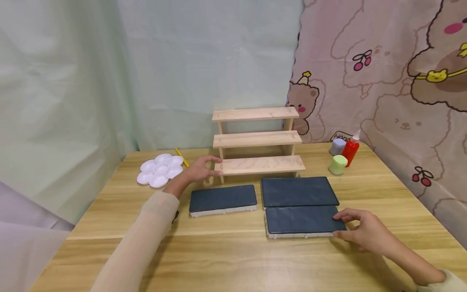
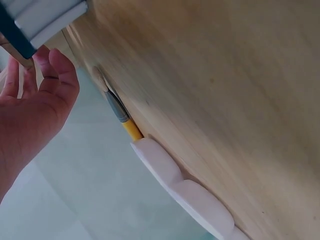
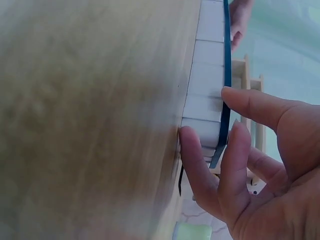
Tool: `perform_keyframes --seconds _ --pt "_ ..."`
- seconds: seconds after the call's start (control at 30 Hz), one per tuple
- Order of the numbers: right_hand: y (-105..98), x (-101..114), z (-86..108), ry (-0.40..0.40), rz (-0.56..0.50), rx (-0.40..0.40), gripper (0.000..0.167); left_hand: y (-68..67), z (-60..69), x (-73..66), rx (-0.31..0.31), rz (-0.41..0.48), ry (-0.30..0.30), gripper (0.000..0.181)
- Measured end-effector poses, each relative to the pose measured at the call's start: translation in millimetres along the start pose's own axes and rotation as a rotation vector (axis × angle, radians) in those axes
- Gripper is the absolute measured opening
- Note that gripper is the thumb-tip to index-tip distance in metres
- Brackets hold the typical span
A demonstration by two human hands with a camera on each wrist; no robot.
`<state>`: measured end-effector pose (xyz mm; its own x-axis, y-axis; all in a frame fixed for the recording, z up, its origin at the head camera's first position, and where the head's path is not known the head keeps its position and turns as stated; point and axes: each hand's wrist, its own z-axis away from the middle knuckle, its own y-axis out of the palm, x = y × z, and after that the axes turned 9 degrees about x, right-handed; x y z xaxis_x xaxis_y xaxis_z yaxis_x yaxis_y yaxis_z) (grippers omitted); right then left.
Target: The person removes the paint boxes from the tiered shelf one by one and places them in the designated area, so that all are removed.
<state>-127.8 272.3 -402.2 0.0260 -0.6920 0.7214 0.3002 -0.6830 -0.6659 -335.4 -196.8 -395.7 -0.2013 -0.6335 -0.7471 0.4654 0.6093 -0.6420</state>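
Note:
My left hand [image 1: 198, 169] is at the left end of the lowest step of a three-tier wooden display stand [image 1: 260, 164], thumb and fingers around its edge. In the left wrist view, the fingers [image 2: 62, 75] curl at a wooden edge. My right hand [image 1: 368, 233] grips the right end of the nearest flat box [image 1: 303, 220], which has a dark blue lid and a white base. In the right wrist view, the thumb is at the lid's edge and a finger is low on the white side. A second dark-lidded box [image 1: 299, 192] lies right behind it. A third box [image 1: 223, 198] lies to the left.
A white flower-shaped palette [image 1: 160, 170] lies at the left, beside a yellow-handled paintbrush [image 1: 181, 157]. At the back right stand a red squeeze bottle [image 1: 351, 152], a green jar [image 1: 338, 164] and a lavender jar [image 1: 337, 146]. Curtains hang behind the wooden table [image 1: 233, 263].

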Motion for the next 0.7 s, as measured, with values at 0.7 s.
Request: perform_keyframes --seconds 0.7 --pt "-27.5 24.4 -13.1 -0.102 0.147 -0.09 0.067 2.2 7.5 -14.9 -0.042 -0.222 0.057 0.055"
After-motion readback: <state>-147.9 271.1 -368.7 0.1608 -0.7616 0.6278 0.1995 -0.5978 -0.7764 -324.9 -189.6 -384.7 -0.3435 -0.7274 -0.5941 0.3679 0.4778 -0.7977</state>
